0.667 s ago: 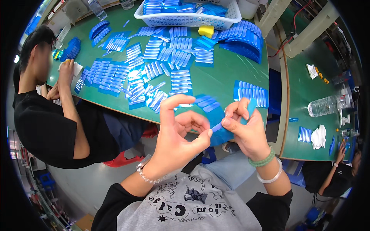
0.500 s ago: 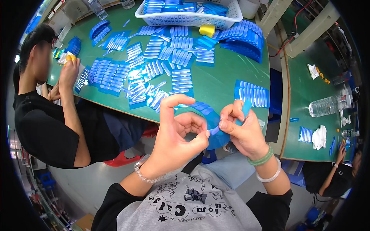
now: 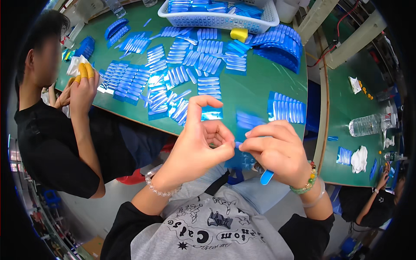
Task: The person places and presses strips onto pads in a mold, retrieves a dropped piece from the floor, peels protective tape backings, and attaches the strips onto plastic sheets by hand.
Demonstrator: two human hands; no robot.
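Note:
A translucent blue film sheet (image 3: pixel 236 161) bearing glossy blue strips hangs between my hands, its upper part smeared by motion. My left hand (image 3: pixel 201 141) pinches at its edge with the thumb and a finger, the index finger arched above. My right hand (image 3: pixel 277 149) is closed, its fingertips at a small blue strip (image 3: pixel 238 145) close to my left thumb tip. Out of the underside of my right hand sticks the rounded end of a flat blue stick (image 3: pixel 267 177). What the right palm holds further in is hidden.
On the green table (image 3: pixel 255 82) lie several blue strip sheets (image 3: pixel 209 88), one sheet (image 3: pixel 286 107) to the right. Farther back are a white basket (image 3: pixel 219 20), a yellow block (image 3: pixel 239 34) and a blue stack (image 3: pixel 279 45). A co-worker (image 3: pixel 56 143) sits at the left.
My right hand has turned, knuckles now up, and the blue stick points down instead of up. The sheet has swung and blurred. The co-worker's hands have shifted, with a white cloth showing.

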